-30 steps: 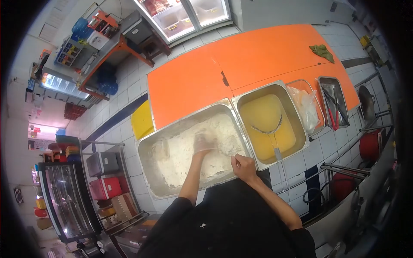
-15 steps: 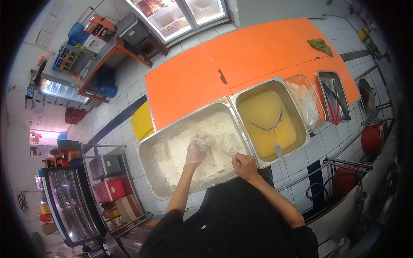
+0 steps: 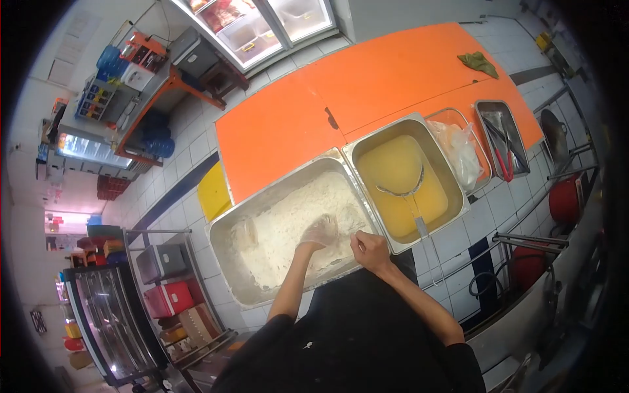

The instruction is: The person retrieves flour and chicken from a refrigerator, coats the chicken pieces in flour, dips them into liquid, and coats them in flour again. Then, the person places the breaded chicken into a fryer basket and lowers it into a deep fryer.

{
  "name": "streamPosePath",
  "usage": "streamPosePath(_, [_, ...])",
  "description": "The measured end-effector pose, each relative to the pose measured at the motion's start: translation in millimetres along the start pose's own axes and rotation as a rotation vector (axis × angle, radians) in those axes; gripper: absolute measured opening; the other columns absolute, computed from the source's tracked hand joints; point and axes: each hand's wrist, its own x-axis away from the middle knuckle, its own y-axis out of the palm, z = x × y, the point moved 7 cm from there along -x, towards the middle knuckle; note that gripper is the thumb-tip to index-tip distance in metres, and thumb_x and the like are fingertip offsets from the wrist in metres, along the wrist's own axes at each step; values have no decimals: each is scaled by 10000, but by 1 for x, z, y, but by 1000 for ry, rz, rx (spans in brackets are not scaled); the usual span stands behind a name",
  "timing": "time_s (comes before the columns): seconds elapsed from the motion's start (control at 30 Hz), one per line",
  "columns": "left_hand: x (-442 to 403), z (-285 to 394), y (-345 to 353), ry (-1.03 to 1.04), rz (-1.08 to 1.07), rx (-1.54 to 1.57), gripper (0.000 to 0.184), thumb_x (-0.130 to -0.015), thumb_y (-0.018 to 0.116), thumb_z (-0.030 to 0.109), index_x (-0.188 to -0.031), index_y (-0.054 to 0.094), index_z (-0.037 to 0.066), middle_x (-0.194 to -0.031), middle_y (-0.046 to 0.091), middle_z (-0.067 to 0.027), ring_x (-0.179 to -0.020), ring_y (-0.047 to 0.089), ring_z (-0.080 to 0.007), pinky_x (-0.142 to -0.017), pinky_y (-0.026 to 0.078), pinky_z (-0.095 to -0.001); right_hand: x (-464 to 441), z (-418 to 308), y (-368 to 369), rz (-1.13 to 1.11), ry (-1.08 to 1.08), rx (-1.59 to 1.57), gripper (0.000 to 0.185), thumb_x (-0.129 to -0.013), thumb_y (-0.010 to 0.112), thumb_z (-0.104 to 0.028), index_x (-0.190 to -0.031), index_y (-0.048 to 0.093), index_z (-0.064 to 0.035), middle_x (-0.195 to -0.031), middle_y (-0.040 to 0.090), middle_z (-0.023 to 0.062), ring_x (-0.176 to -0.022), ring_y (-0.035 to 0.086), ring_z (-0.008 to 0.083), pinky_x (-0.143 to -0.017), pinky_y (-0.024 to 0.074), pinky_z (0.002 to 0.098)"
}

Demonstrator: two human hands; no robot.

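My left hand (image 3: 318, 233), in a clear plastic glove dusted white, reaches into white flour-like powder (image 3: 288, 213) in a large metal pan (image 3: 232, 288). Its fingertips are blurred against the powder, so their grip is unclear. A powder-coated lump (image 3: 352, 221) lies just right of those fingers, and another pale lump (image 3: 246, 234) sits at the pan's left end. Above the pan's near right corner, my right hand (image 3: 371, 250) is closed in a fist, with nothing visible in it. Beside the pan, a metal tub (image 3: 462, 203) contains yellow liquid (image 3: 393, 167) and a long-handled wire strainer (image 3: 420, 227).
An orange table (image 3: 275, 141) stretches behind the pans. To the right are a plastic bag (image 3: 464, 157) in a wire-rimmed tray and a narrow metal tray (image 3: 481, 105) with red-handled tongs (image 3: 510, 164). A green cloth (image 3: 478, 63) lies farther back. Shelving (image 3: 157, 230) stands at left.
My left hand has moved right and slightly down through the powder, toward the coated lump. My right hand stays closed near the pan's corner. The whole view has shifted slightly.
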Motion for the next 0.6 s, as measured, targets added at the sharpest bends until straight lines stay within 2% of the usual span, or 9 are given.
streamPosePath(0.03, [17, 10, -13, -14, -22, 123, 422, -917, 475, 362, -1079, 624, 2, -1113, 611, -292, -1064, 582, -427, -945, 445, -478, 3, 0, 1, 2, 5, -1, 292, -866, 623, -99, -618, 478, -43, -481, 427, 105, -403, 476, 271, -421, 358, 373])
streamPosePath(0.17, [11, -20, 11, -126, 75, 155, 396, -896, 526, 356, -1036, 630, 0, -1008, 641, -289, -1025, 604, -419, -909, 467, -463, 2, 3, 0, 14, -11, -15, 293, -869, 621, -105, -620, 480, -45, -488, 435, 104, -412, 488, 271, -425, 365, 378])
streamPosePath(0.23, [38, -25, -28, -346, 373, 416, 367, -891, 543, 343, -1010, 637, 9, -918, 652, -269, -953, 626, -414, -876, 475, -467, 2, 2, 2, 17, -9, -18, 295, -870, 620, -106, -618, 479, -45, -490, 438, 104, -414, 491, 272, -426, 367, 379])
streamPosePath(0.27, [40, -29, -28, -348, 370, 415, 367, -891, 543, 343, -1010, 637, 9, -918, 652, -269, -953, 626, -414, -876, 475, -467, 2, 2, 2, 2, -4, -11, 297, -872, 620, -108, -618, 479, -45, -494, 442, 104, -417, 494, 272, -428, 369, 379])
streamPosePath(0.33, [51, -45, -41, -399, 647, 388, 335, -878, 570, 328, -997, 651, 25, -887, 656, -227, -926, 631, -388, -845, 477, -479, 3, 2, 2, -18, 2, -1, 299, -874, 619, -110, -618, 479, -45, -497, 447, 105, -420, 497, 272, -429, 370, 379])
streamPosePath(0.37, [54, -33, -56, -251, 757, 286, 320, -857, 601, 323, -988, 664, 38, -895, 659, -202, -914, 630, -366, -831, 477, -492, 3, 2, 2, -16, -3, 3, 298, -872, 619, -111, -618, 479, -44, -497, 448, 106, -422, 499, 274, -430, 370, 380])
streamPosePath(0.4, [55, -32, -61, -258, 763, 290, 320, -857, 601, 323, -988, 664, 38, -895, 659, -202, -914, 630, -366, -831, 477, -492, 2, 1, 2, -16, -9, 5, 297, -871, 620, -111, -619, 479, -43, -498, 450, 108, -424, 500, 276, -431, 371, 381])
streamPosePath(0.53, [30, -49, -83, -323, 545, 213, 379, -853, 580, 364, -1030, 666, 41, -1006, 668, -203, -1002, 624, -363, -866, 481, -465, 1, 0, 1, -39, 15, 16, 294, -868, 619, -109, -620, 477, -39, -499, 450, 109, -425, 500, 278, -431, 371, 382])
streamPosePath(0.6, [4, -65, -78, -358, 497, 203, 402, -856, 562, 380, -1047, 666, 42, -1033, 667, -210, -1025, 621, -363, -882, 480, -454, 2, 0, 2, -48, -9, 27, 251, -857, 619, -84, -638, 501, -45, -528, 519, 97, -455, 549, 275, -435, 402, 371])
